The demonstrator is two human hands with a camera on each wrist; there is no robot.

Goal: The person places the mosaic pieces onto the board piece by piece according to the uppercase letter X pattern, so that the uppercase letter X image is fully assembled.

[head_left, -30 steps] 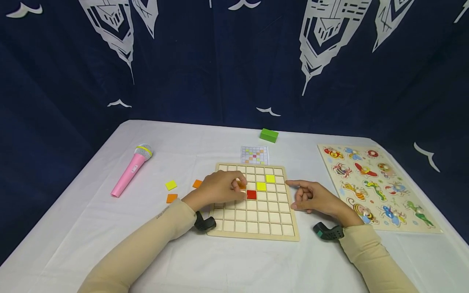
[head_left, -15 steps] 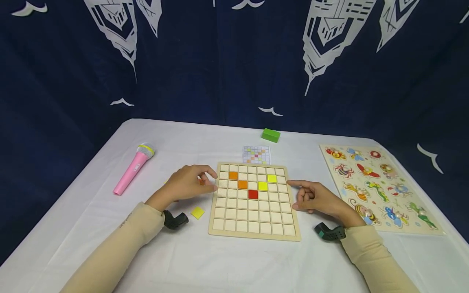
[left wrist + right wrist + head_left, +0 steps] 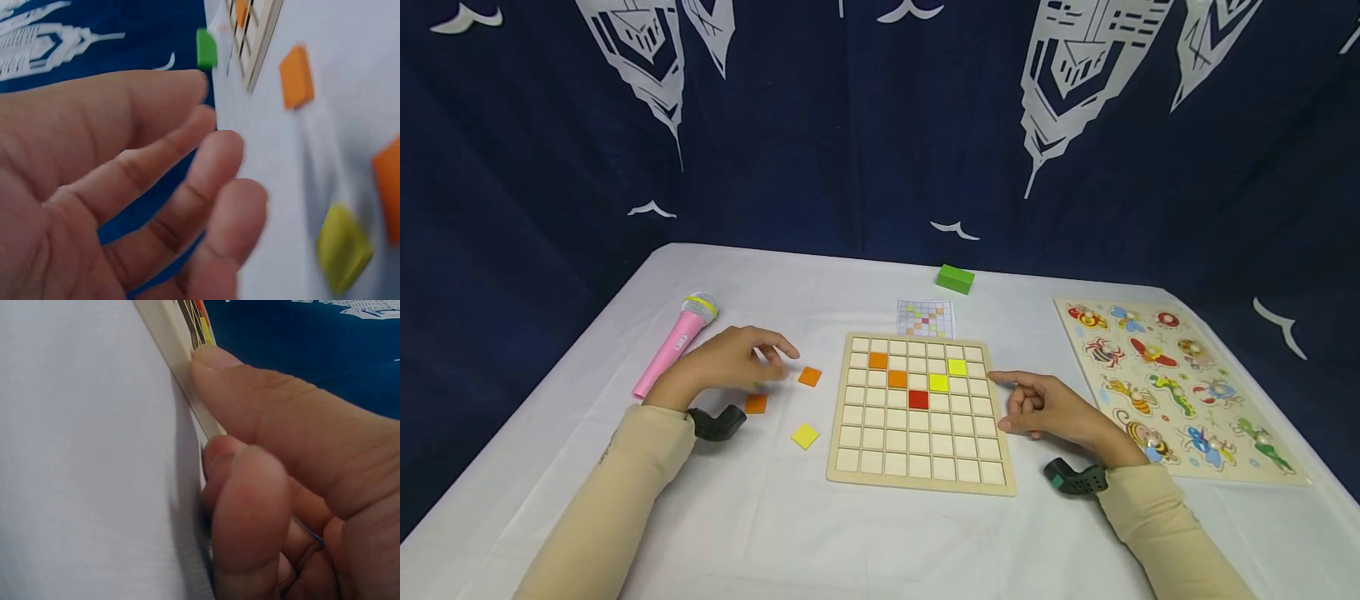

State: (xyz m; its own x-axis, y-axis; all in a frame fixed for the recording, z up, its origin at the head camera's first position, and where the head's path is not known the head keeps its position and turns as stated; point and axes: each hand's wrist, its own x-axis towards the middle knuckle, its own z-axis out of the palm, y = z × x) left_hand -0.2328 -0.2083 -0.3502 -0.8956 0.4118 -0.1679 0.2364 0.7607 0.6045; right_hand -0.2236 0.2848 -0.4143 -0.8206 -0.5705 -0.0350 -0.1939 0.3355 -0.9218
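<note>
On the desk, a pink microphone lies beside the left hand, whose grip is spread, fingers loosely bent, over a half-hidden yellow tile. Next lie an orange tile, a second yellow tile and another orange tile. The grid board holds two orange squares, a red square and two yellow squares. The right hand touches its right edge, thumb and index finger spread apart. Rightmost lies an insect puzzle.

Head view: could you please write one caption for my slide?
Left grip near loose orange and yellow tiles, right grip touching a wooden grid board.
</note>
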